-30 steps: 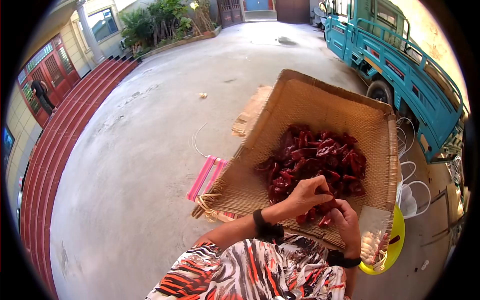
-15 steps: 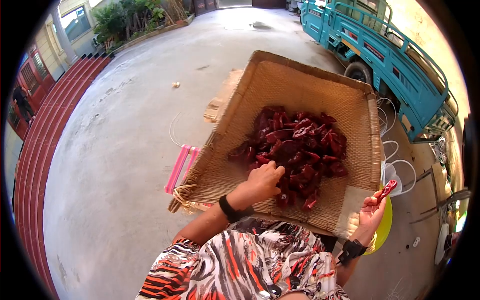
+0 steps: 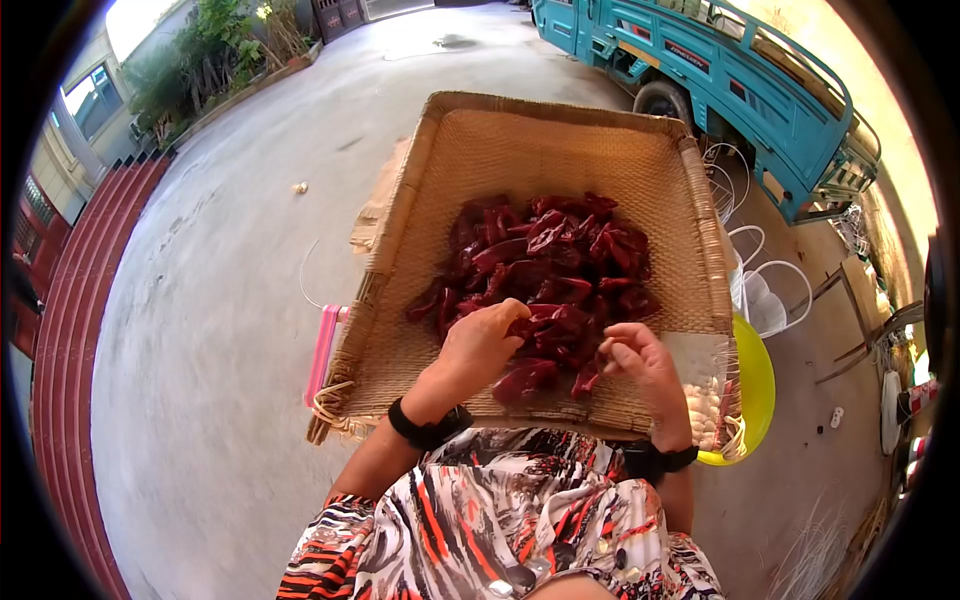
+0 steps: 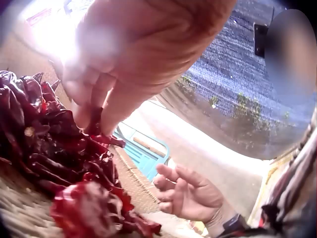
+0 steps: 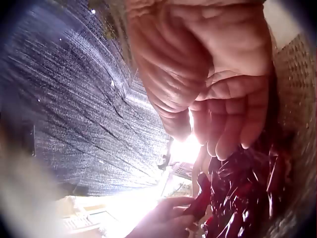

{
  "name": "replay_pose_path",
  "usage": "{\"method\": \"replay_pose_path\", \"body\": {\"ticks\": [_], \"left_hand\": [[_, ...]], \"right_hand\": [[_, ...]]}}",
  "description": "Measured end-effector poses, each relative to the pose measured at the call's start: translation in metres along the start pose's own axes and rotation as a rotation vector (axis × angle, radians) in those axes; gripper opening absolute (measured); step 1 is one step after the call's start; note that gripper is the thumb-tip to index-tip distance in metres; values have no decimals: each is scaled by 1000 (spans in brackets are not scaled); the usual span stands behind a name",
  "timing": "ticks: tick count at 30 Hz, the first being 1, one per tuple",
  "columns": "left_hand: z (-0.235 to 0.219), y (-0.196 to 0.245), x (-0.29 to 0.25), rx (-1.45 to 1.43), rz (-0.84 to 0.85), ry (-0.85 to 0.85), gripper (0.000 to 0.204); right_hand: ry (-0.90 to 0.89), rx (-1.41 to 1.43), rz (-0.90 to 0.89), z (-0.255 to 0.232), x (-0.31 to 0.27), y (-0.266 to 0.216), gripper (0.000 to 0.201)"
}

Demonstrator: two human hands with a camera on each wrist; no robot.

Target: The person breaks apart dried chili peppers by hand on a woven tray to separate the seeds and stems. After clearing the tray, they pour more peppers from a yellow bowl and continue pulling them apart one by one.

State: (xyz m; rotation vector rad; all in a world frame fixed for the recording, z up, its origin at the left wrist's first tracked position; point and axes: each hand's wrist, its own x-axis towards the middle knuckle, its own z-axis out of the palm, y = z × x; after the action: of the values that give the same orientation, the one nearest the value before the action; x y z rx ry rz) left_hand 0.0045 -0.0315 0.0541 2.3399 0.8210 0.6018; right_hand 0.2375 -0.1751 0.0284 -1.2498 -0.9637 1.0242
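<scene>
A pile of dark red dried peppers (image 3: 550, 255) lies in a shallow woven basket (image 3: 560, 130). My left hand (image 3: 478, 345) pinches a red pepper at the near side of the pile; in the left wrist view that hand (image 4: 143, 54) has thumb and fingers closed on the pepper (image 4: 94, 124). To its right, my right hand (image 3: 645, 370) hovers over the basket's near right part, fingers bent loosely with nothing between them. The right wrist view shows the right hand (image 5: 208, 84) empty, and a pepper (image 5: 200, 196) held in the left.
A yellow basin (image 3: 755, 390) stands under the basket's right corner, beside pale roundish items (image 3: 703, 412) and a white bag (image 3: 765, 303). A pink-banded stool (image 3: 322, 355) is at the left. Beyond are a teal cargo vehicle (image 3: 700, 80) and red steps (image 3: 90, 270).
The right hand has come back from the basin side to the basket, and the pepper it held is gone from it. The left hand now holds a pepper. The head view has shifted right.
</scene>
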Motion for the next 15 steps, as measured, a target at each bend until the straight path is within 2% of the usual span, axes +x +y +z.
{"method": "replay_pose_path", "body": {"ticks": [3, 6, 9, 11, 12, 15], "left_hand": [[-9, 18, 1, -362, -98, -205, 37], [4, 12, 0, -403, 27, -178, 38], [2, 12, 0, -738, -89, -295, 39], [-4, 20, -1, -664, -142, -313, 41], [-5, 23, -2, -626, -167, -320, 41], [8, 3, -6, -82, 73, -239, 47]], "right_hand": [[-99, -83, -10, 33, 6, -13, 32], [-133, -113, 7, 39, 9, -13, 32], [-130, -57, 31, 37, 9, -8, 28], [-111, -61, 28, 34, 6, -3, 27], [-41, 10, 5, 32, 6, -2, 26], [187, 219, -80, 16, 6, 0, 25]]}}
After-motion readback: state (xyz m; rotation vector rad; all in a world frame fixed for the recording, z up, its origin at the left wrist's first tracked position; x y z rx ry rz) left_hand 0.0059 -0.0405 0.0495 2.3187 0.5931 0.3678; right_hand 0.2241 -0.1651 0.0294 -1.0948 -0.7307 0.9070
